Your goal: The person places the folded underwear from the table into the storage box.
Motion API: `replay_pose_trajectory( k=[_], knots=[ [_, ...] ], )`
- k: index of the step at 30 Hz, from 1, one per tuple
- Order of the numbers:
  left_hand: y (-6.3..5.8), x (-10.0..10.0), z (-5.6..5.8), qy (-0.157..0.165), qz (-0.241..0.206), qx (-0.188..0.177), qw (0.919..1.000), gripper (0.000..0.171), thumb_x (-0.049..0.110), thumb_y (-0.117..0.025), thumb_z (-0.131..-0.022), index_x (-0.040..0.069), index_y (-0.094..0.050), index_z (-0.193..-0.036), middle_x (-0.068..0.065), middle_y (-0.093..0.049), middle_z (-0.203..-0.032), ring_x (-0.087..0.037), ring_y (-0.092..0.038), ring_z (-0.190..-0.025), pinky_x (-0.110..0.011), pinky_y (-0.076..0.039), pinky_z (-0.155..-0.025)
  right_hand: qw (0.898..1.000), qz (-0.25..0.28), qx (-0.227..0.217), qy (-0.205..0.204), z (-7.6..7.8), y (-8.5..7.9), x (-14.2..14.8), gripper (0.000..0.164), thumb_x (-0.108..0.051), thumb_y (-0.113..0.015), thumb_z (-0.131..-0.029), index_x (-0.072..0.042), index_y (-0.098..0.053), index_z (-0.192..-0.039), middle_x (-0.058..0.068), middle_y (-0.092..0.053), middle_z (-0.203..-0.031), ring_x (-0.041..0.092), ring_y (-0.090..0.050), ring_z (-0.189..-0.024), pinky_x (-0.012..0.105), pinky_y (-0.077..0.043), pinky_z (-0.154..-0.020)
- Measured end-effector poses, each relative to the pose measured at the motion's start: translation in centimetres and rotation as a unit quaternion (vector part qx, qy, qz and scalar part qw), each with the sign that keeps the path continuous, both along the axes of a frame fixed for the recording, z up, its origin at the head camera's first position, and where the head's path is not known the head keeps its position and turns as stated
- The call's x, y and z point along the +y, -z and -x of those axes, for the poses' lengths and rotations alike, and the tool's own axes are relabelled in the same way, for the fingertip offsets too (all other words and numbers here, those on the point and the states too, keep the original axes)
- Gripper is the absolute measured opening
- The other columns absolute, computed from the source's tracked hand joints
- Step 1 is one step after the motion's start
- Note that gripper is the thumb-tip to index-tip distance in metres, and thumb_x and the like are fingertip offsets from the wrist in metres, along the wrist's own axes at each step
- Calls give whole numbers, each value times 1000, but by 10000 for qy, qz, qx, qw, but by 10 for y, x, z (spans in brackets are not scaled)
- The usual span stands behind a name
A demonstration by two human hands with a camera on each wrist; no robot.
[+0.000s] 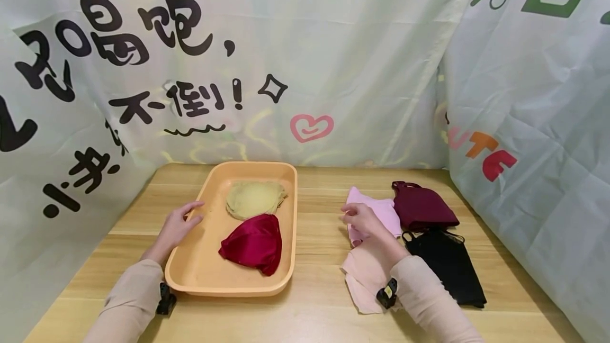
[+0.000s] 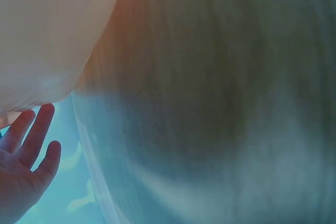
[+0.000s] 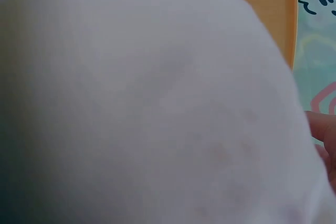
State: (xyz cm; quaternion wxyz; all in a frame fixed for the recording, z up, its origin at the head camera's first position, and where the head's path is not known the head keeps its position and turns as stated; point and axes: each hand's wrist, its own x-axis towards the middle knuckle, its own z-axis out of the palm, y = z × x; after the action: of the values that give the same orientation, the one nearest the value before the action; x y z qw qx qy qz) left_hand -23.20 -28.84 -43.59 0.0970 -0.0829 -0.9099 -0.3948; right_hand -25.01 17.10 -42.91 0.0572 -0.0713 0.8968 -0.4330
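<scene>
My left hand (image 1: 178, 222) is at the left rim of an orange plastic tray (image 1: 200, 274), its fingers spread and loosely bent. In the left wrist view the left hand (image 2: 29, 163) shows beside the tray's pale underside (image 2: 47, 30). A shiny dark-red piece of clothing (image 1: 254, 242) and an olive-yellow folded piece (image 1: 254, 198) lie in the tray. My right hand (image 1: 364, 219) is over a folded pink garment (image 1: 385, 210), fingers loosely bent, with nothing seen in them. Its forearm passes over a folded peach garment (image 1: 367, 269). In the right wrist view, the sleeve hides most of the right hand (image 3: 328, 135).
Right of the pink garment lies a folded burgundy top with straps (image 1: 424, 208). Nearer to me is a folded black strappy top (image 1: 448, 266). Printed cloth curtains (image 1: 371, 68) stand behind and beside the wooden table (image 1: 319, 274).
</scene>
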Motion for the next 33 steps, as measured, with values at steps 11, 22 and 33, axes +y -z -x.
replay_pose_trajectory(
  k=[11,22,33],
  knots=[
    [0,0,1,-8,-10,-5,10000,36,8,-58,-88,-6,-54,-120,-30,-50,-123,-37,-53,-100,-22,-45,-67,10000,-53,32,34,-1,-7,3,33,-5,-62,-82,9,-58,-112,14,-64,-85,15,-55,-69,23,-46,-59],
    [2,-1,1,45,-209,-97,9997,36,8,-57,-88,-7,-53,-121,-30,-49,-124,-31,-58,-88,-20,-45,-59,9992,-365,151,33,-1,-14,15,32,-5,-59,-83,10,-57,-111,19,-63,-88,20,-57,-68,28,-46,-61],
    [2,-1,1,37,-236,-124,9996,37,7,-57,-88,-7,-52,-122,-30,-49,-125,-30,-57,-86,-20,-45,-57,9987,-417,251,164,2,-17,28,31,-9,-56,-87,9,-57,-113,25,-62,-99,20,-58,-70,30,-48,-66]
  ],
)
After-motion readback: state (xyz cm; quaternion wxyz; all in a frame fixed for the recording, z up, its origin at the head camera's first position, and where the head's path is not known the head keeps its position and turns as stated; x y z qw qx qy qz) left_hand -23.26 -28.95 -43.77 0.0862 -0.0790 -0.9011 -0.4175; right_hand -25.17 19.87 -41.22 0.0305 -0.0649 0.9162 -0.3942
